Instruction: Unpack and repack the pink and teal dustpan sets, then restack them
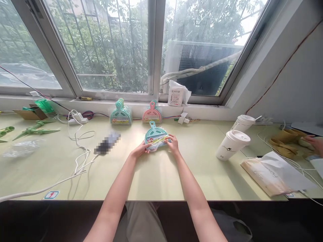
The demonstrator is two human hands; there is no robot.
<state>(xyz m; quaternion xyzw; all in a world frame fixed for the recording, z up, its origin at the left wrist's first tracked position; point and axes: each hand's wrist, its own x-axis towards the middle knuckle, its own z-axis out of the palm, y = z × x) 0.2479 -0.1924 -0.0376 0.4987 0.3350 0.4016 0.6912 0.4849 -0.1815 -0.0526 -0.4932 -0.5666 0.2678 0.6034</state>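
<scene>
Head view: the left hand and right hand are pinching opposite sides of a teal dustpan set with their fingers. It is lying on the bench at centre, long axis running away from the person, handle pointing toward the window.

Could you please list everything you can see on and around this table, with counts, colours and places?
teal dustpan set: one, in clear wrap, table centre, held
teal stack: one, by sill
pink stack: one, by sill
paper cups: two, white, right
paper bag: one, tan and white, right
white cable: one, left
green tools: several, far left
tissue pack: one, white, sill
another person's hand: one, far right
left hand, right hand: gripping the set's edges
</scene>
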